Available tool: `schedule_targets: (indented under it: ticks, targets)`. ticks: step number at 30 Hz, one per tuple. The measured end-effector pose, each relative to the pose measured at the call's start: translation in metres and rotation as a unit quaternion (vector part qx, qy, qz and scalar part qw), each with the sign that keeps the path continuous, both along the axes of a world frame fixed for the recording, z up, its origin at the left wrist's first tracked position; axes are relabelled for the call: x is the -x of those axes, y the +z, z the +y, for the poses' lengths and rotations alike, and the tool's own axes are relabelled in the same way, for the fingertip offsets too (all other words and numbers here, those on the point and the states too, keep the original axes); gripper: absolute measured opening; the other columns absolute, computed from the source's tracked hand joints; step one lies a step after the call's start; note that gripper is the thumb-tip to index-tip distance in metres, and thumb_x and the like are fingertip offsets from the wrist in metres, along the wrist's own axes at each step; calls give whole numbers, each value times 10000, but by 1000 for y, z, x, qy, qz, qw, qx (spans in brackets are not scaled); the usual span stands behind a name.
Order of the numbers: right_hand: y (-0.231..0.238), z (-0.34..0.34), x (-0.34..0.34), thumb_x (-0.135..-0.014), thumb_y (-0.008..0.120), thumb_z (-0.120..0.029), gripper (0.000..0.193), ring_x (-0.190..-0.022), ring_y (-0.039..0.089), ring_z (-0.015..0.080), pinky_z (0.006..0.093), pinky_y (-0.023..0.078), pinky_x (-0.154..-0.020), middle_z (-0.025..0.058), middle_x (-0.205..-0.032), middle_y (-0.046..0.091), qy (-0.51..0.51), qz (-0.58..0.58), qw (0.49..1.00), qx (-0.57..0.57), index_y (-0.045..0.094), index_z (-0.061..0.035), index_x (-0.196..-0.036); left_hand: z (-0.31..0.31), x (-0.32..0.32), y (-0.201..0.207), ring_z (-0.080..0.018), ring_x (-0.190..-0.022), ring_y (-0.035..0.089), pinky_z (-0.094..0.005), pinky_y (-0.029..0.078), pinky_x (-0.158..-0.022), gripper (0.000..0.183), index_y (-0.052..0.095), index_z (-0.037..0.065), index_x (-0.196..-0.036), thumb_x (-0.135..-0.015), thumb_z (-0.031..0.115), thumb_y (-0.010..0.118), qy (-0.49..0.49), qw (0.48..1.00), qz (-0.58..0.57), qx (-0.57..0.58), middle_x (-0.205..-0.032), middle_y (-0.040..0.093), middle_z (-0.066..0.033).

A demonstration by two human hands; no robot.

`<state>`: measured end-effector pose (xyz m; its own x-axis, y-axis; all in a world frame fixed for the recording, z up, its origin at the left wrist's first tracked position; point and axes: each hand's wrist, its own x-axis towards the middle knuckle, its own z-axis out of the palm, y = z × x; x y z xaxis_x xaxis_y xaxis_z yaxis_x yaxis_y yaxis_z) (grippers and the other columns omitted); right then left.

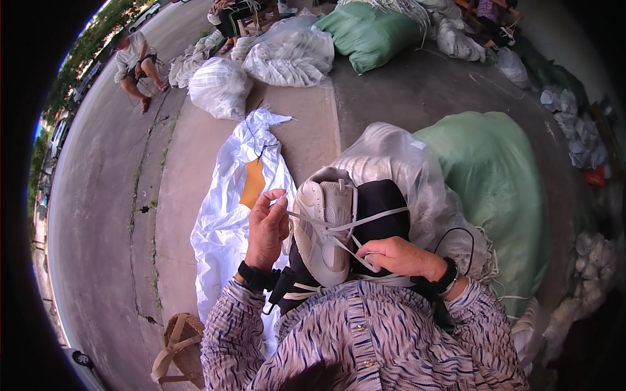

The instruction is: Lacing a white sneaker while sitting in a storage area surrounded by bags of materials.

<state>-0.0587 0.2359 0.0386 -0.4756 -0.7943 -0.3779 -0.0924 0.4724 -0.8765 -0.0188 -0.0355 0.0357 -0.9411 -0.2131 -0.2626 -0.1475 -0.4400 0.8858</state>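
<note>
A beige and white sneaker (335, 257) lies across my lap on dark cloth, its toe toward me and its opening facing away. A pale shoelace (386, 214) is partly threaded through it, with loose loops crossing over the upper. At the shoe's left side, my left hand (267, 225) pinches one stretch of lace between thumb and fingertips. On the right, my right hand (405, 256) is closed on another part of the lace, low beside the shoe. Both wrists carry black straps. The lace tip in my left fingers is too small to make out.
A white plastic sheet (218, 218) with an orange patch lies at my left. Clear bags of shoes (385, 146) and a green sack (495, 156) stand close on the right. More bags (293, 55) lie ahead. A woven stool (186, 342) is at lower left; a person (135, 62) squats far left.
</note>
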Motion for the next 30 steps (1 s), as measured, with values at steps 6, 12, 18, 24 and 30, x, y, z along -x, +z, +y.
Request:
schedule_targets:
  ticks: [6, 12, 18, 24, 30]
  targets:
    - [8, 6, 23, -779, 654, -123, 88, -680, 493, 98, 234, 410, -657, 19, -768, 509, 16, 98, 994, 53, 625, -41, -793, -20, 13, -3, -8, -412, 219, -182, 154, -369, 85, 538, 121, -974, -909, 176, 547, 82, 992, -24, -91, -547, 295, 109]
    - [-1, -14, 19, -766, 653, -48, 108, -492, 462, 46, 201, 381, -426, -6, -679, 505, -205, 55, 973, 89, 548, -34, -789, -49, 2, -2, -11, -423, 220, -191, 162, -380, 75, 543, 131, -954, -908, 188, 555, 101, 994, -22, -43, -538, 288, 102]
    - [-18, -34, 12, -823, 547, -3, 187, -439, 497, 57, 193, 397, -389, 51, -712, 607, -280, 51, 940, 188, 593, 22, -1002, -62, -1, 2, -12, -425, 224, -197, 163, -381, 55, 548, 128, -920, -920, 181, 535, 137, 990, -11, -29, -531, 301, 95]
    - [-19, -23, 17, -872, 512, -45, 164, -401, 462, 50, 182, 383, -381, 89, -768, 644, -218, -371, 870, 240, 585, 38, -992, -69, -2, -2, -10, -428, 222, -192, 162, -380, 56, 548, 128, -921, -918, 183, 540, 128, 991, -1, -25, -536, 298, 97]
    - [-8, -21, 16, -898, 499, -105, 175, -458, 490, 34, 168, 392, -431, 94, -865, 655, -382, -14, 879, 284, 554, 17, -1012, -129, -1, 27, -5, -426, 217, -197, 159, -381, 82, 542, 121, -882, -914, 196, 552, 296, 954, 34, 35, -526, 304, 99]
